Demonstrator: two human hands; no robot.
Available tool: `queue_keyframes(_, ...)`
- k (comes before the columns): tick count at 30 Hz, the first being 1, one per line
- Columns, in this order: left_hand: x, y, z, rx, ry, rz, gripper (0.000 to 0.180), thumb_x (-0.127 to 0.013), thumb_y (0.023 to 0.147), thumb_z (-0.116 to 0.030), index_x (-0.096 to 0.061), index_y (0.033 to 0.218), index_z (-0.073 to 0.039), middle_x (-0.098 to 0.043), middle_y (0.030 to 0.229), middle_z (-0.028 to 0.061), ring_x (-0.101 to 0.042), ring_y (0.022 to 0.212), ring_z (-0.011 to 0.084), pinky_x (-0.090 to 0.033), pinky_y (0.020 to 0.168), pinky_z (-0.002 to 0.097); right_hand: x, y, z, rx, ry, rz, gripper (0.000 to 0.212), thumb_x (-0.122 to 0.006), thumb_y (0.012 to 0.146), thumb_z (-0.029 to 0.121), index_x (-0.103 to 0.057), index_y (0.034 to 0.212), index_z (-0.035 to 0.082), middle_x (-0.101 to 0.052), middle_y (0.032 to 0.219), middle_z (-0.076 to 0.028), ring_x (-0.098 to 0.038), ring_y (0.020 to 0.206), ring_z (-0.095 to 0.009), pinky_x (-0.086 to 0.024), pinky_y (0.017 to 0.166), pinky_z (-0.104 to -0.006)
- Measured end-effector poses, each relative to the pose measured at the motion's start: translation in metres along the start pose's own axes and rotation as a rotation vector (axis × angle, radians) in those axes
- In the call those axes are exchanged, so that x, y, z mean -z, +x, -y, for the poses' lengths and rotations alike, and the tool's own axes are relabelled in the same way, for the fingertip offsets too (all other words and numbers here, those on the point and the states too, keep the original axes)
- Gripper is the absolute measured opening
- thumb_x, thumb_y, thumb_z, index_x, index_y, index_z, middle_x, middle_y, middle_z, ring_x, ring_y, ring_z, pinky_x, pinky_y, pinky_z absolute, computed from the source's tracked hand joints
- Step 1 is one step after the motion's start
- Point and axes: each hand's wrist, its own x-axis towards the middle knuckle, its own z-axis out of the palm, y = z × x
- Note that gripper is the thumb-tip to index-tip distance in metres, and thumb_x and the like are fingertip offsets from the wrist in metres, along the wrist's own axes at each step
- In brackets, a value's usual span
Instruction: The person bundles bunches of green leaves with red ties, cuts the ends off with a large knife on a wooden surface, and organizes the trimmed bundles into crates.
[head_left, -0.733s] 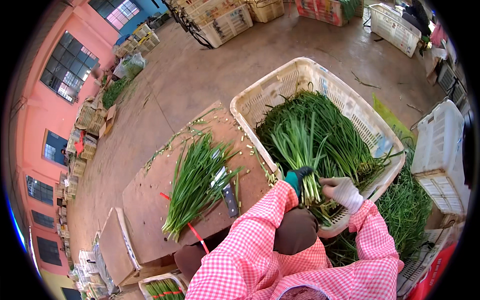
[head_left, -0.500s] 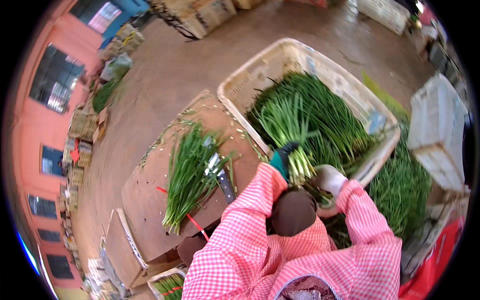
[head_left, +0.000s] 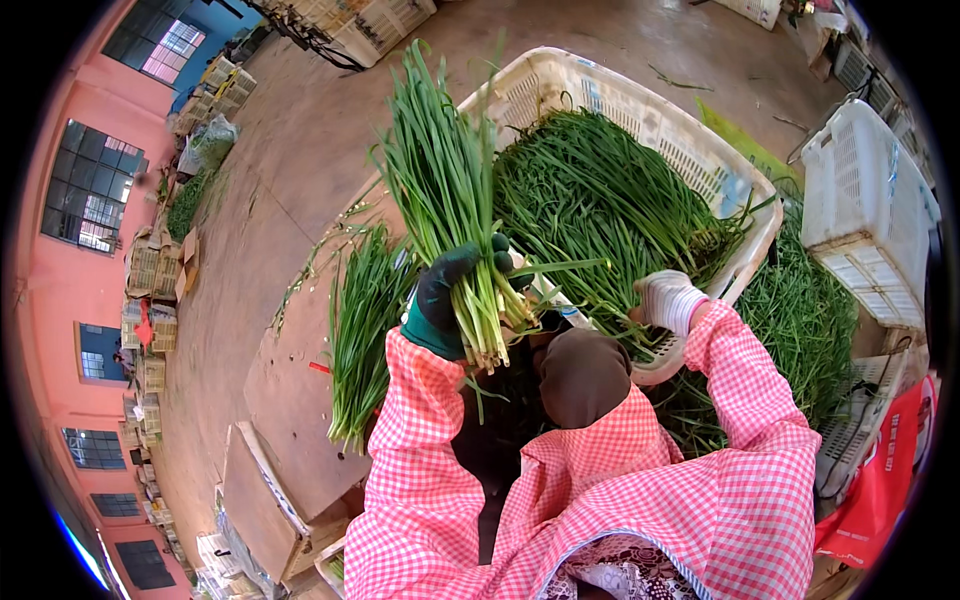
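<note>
My left hand [head_left: 455, 290], in a dark green glove, is closed around the pale stems of a bunch of garlic chives [head_left: 435, 170]. The bunch stands nearly upright over the board's right side, leaves pointing away from me. My right hand [head_left: 668, 300], in a whitish striped glove, is at the near end of a white plastic crate [head_left: 752, 225], beside the loose garlic chives [head_left: 610, 190] inside. Its fingers are curled and partly hidden, and what they hold does not show. Another pile of garlic chives [head_left: 362, 335] lies on the brown board [head_left: 290, 375] to the left.
A red tie [head_left: 319, 368] shows beside the pile on the board. More greens [head_left: 800, 330] lie right of the crate, below an upended white crate [head_left: 868, 205]. A red bag [head_left: 880, 485] is at the lower right. Stacked cartons [head_left: 150, 270] line the pink wall.
My left hand has carried its bunch from above the crate leftward to the board, raising it more upright. The right hand has parted from the bunch and stays by the crate. The knife is now covered.
</note>
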Motion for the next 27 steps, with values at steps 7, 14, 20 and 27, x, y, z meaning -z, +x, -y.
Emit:
queue_keyframes(7, -0.006, -0.005, 0.043, -0.135, 0.909, -0.411, 0.036, -0.071, 0.074, -0.009, -0.061, 0.106, 0.002, -0.066, 0.09, 0.0113, -0.064, 0.081, 0.0178, -0.053, 0.072, 0.0317, 0.07, -0.04, 0.079, 0.595, 1.099, -0.317, 0.073, -0.074, 0.066, 0.023, -0.046, 0.129, 0.001, -0.066, 0.1, -0.015, -0.063, 0.088, -0.02, -0.05, 0.078, -0.032)
queue_keyframes(14, -0.012, -0.024, 0.086, -0.683, 1.578, -0.34, 0.06, -0.078, 0.069, -0.019, -0.046, 0.116, 0.0, -0.056, 0.105, 0.0174, -0.057, 0.097, 0.0295, -0.045, 0.085, 0.0394, 0.063, -0.019, 0.123, 0.652, 0.427, -0.957, 0.02, -0.067, 0.074, 0.02, -0.066, 0.089, 0.007, -0.065, 0.075, -0.007, -0.062, 0.065, -0.027, -0.049, 0.06, -0.0329)
queue_keyframes(20, -0.019, -0.095, 0.031, -0.555, 1.271, -0.222, 0.067, -0.075, 0.074, -0.017, -0.044, 0.131, 0.0, -0.055, 0.119, 0.0127, -0.053, 0.108, 0.0207, -0.042, 0.094, 0.0344, 0.089, -0.032, 0.143, 0.727, 0.646, -0.906, 0.018, -0.067, 0.072, 0.013, -0.065, 0.087, 0.003, -0.064, 0.072, -0.01, -0.062, 0.063, -0.021, -0.048, 0.06, -0.0309)
queue_keyframes(27, -0.003, -0.079, -0.068, -0.544, 1.272, -0.338, 0.076, -0.069, 0.075, -0.012, -0.031, 0.142, -0.01, -0.048, 0.128, 0.0112, -0.048, 0.116, 0.0242, -0.042, 0.095, 0.0366, 0.135, -0.045, 0.199, 0.813, 0.862, -0.924, 0.03, -0.066, 0.073, 0.019, -0.063, 0.098, 0.003, -0.067, 0.084, -0.016, -0.067, 0.082, -0.024, -0.051, 0.07, -0.0341)
